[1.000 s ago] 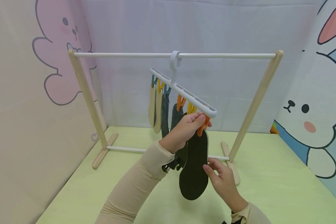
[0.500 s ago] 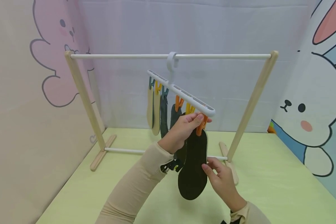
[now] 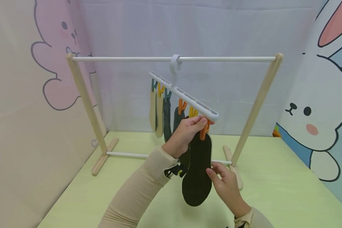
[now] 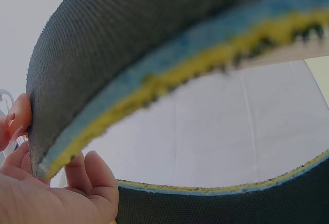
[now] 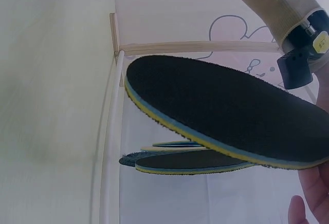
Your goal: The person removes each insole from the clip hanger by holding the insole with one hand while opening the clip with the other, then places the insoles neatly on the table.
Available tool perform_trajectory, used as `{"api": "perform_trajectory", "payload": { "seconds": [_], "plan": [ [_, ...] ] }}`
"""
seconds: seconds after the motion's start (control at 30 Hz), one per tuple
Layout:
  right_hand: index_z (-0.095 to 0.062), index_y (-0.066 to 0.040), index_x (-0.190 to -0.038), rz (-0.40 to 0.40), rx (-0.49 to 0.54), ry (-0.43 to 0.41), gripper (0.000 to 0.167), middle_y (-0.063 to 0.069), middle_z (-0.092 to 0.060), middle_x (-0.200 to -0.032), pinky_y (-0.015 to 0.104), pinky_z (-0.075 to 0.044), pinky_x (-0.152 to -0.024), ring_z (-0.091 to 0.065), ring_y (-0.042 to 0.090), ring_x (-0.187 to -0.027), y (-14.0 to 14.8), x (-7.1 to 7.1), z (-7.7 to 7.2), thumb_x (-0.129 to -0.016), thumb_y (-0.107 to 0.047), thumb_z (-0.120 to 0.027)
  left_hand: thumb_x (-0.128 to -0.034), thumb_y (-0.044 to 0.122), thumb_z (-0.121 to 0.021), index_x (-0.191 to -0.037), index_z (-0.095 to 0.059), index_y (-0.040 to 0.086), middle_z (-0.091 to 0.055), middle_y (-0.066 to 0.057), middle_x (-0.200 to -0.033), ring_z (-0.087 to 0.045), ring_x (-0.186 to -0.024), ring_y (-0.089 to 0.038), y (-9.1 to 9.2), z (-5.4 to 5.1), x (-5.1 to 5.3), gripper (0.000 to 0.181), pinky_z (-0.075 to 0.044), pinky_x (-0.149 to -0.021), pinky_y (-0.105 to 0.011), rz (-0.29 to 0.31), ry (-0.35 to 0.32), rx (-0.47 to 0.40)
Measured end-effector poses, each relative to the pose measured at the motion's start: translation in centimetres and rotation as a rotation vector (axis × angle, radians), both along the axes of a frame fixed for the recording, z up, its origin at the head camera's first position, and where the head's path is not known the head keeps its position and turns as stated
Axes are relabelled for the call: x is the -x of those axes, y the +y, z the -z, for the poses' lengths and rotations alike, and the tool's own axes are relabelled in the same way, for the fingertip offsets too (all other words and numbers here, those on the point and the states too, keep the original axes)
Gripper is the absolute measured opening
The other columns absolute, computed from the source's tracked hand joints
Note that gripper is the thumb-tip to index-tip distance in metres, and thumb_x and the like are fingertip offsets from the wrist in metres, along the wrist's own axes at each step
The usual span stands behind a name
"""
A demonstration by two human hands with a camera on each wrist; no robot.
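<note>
A white clip hanger (image 3: 188,98) hangs by its hook from the rack's top rail. At its near end my left hand (image 3: 185,131) pinches an orange clothespin (image 3: 204,131). Below that clothespin hangs a black insole (image 3: 198,171), wide end down. My right hand (image 3: 225,183) holds the insole's right edge, thumb in front and fingers behind. The left wrist view shows the blue and yellow layered edge of the insole (image 4: 128,44) beside my left hand (image 4: 61,193). In the right wrist view the insole (image 5: 221,106) crosses the middle.
Farther along the hanger, beige insoles (image 3: 159,117) and dark insoles (image 3: 167,117) hang from grey, yellow and orange clothespins. The drying rack has wooden legs (image 3: 86,101), a white top rail (image 3: 117,59) and a lower rail (image 3: 125,155). It stands on a pale green table (image 3: 273,177).
Between the frames the whole view shifts slightly. Both hands keep their holds on the orange clothespin and the black insole.
</note>
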State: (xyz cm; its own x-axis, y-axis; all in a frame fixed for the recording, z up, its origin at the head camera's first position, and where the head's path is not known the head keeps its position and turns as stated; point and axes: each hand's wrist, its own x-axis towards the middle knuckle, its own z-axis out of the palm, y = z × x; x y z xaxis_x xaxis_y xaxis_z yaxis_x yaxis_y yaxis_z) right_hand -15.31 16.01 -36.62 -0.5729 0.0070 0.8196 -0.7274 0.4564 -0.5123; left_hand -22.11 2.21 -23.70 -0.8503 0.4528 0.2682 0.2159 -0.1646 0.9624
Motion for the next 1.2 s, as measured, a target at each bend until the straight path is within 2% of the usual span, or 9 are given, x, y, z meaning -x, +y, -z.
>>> {"api": "perform_trajectory", "payload": {
  "seconds": [0.2,0.5,0.73,0.97,1.2],
  "plan": [
    [-0.065,0.006,-0.090,0.009,-0.007,0.001,0.017,0.007,-0.061,-0.065,0.015,-0.041,-0.060,-0.055,0.001,-0.064,0.1,0.0,0.0,-0.076,0.015,-0.068,-0.1019,0.012,-0.046,-0.126,-0.058,-0.007,-0.063,-0.018,-0.121,-0.054,-0.105,-0.012,0.1,0.1,0.0,0.033,-0.040,-0.092,-0.028,-0.026,0.041,-0.004],
    [-0.065,0.006,-0.091,0.004,0.003,-0.007,0.020,0.007,-0.061,-0.064,0.016,-0.041,-0.058,-0.054,0.002,-0.062,0.1,0.0,0.2,-0.075,0.017,-0.067,-0.1017,0.012,-0.047,-0.123,-0.060,-0.007,-0.065,-0.015,-0.114,-0.053,-0.095,-0.009,0.2,0.1,-0.1,0.031,-0.040,-0.086,-0.026,-0.041,0.036,0.003],
    [-0.065,0.006,-0.091,0.010,0.000,-0.012,0.020,0.007,-0.062,-0.064,0.016,-0.041,-0.057,-0.055,0.002,-0.061,0.2,-0.1,0.5,-0.075,0.017,-0.068,-0.1014,0.011,-0.047,-0.123,-0.059,-0.008,-0.066,-0.015,-0.113,-0.054,-0.098,-0.010,0.2,0.3,0.0,0.031,-0.040,-0.092,-0.030,-0.046,0.051,0.003],
    [-0.065,0.005,-0.091,0.021,0.007,-0.032,0.020,0.007,-0.061,-0.065,0.017,-0.040,-0.055,-0.054,0.002,-0.062,0.3,-0.1,0.7,-0.075,0.017,-0.067,-0.1008,0.010,-0.048,-0.123,-0.060,-0.008,-0.067,-0.014,-0.107,-0.053,-0.092,-0.010,0.3,0.3,0.0,0.031,-0.042,-0.083,-0.026,-0.054,0.052,-0.005],
    [-0.065,0.004,-0.089,0.042,0.012,-0.062,0.018,0.006,-0.060,-0.065,0.019,-0.037,-0.052,-0.051,0.002,-0.061,0.2,-0.3,1.1,-0.076,0.016,-0.068,-0.1014,0.012,-0.047,-0.120,-0.061,-0.007,-0.066,-0.013,-0.111,-0.053,-0.099,-0.013,0.3,0.4,-0.1,0.031,-0.040,-0.094,-0.034,-0.061,0.048,0.010]
  ]
}}
